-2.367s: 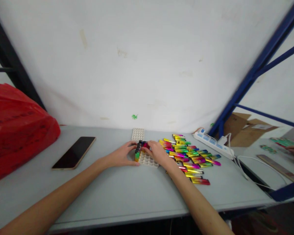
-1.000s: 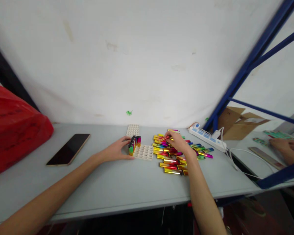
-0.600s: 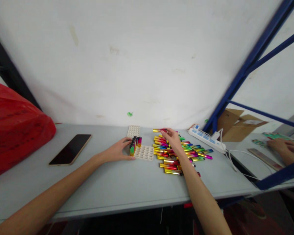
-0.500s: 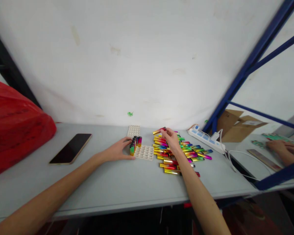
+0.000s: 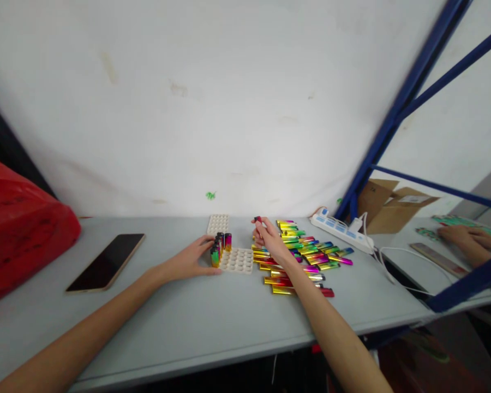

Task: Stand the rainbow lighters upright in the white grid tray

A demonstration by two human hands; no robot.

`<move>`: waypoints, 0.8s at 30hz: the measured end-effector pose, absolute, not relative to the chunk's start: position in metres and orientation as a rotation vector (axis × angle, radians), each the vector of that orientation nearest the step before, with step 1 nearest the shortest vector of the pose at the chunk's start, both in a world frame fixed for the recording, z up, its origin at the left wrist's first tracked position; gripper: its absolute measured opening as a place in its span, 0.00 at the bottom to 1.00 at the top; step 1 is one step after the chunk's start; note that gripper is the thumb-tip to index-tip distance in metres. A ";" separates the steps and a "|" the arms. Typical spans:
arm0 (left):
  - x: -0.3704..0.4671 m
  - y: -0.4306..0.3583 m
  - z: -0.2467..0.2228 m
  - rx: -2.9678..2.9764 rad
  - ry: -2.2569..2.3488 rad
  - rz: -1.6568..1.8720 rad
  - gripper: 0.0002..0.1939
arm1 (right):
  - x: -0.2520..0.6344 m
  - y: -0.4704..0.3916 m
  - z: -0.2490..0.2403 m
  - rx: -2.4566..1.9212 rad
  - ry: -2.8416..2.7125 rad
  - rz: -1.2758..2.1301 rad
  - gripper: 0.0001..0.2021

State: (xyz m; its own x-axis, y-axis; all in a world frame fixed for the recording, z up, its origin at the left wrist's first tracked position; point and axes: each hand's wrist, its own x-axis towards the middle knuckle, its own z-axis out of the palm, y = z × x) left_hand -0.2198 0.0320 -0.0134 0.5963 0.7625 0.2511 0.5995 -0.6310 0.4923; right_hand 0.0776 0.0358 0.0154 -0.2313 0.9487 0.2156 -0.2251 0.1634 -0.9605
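Observation:
Several shiny lighters (image 5: 215,255) stand upright in the left part of a pale tray with holes (image 5: 239,261). My left hand (image 5: 192,259) rests at the tray's left side, thumb and fingers spread around the standing lighters. My right hand (image 5: 268,237) is raised just right of the tray, its fingers closed on a lighter (image 5: 257,219) whose dark red end shows above them. Under and beside my right forearm lies a pile of metallic rainbow lighters (image 5: 317,254). A second pale tray (image 5: 218,224) lies behind the first, by the wall.
On the left are a phone (image 5: 106,263) and a red plastic bag (image 5: 20,229). A white power strip (image 5: 343,232) with cables lies behind the pile. Blue rack posts (image 5: 387,131), a cardboard box (image 5: 393,206) and another person's hands (image 5: 470,240) are at the right.
My right hand has moved left from the pile toward the tray, and the lighter in it has turned from lying sideways to more upright. My left hand stays beside the tray. The view has shifted slightly.

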 end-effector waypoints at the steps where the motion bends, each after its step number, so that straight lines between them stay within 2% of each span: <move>1: -0.220 0.032 -0.014 2.470 1.104 0.623 0.44 | 0.076 0.036 0.015 -0.812 -1.326 1.342 0.28; 5: -0.221 0.034 -0.017 2.470 1.108 0.626 0.44 | 0.075 0.037 0.016 -0.917 -1.400 1.266 0.28; 12: -0.220 0.032 -0.016 2.460 1.095 0.639 0.43 | 0.077 0.033 0.014 -1.141 -1.548 0.697 0.30; 21: -0.217 0.027 -0.006 2.459 1.068 0.618 0.42 | 0.071 0.028 0.017 -1.284 -1.557 0.485 0.23; 24: -0.216 0.026 -0.004 2.476 1.061 0.614 0.42 | 0.070 0.026 0.019 -1.296 -1.606 0.474 0.23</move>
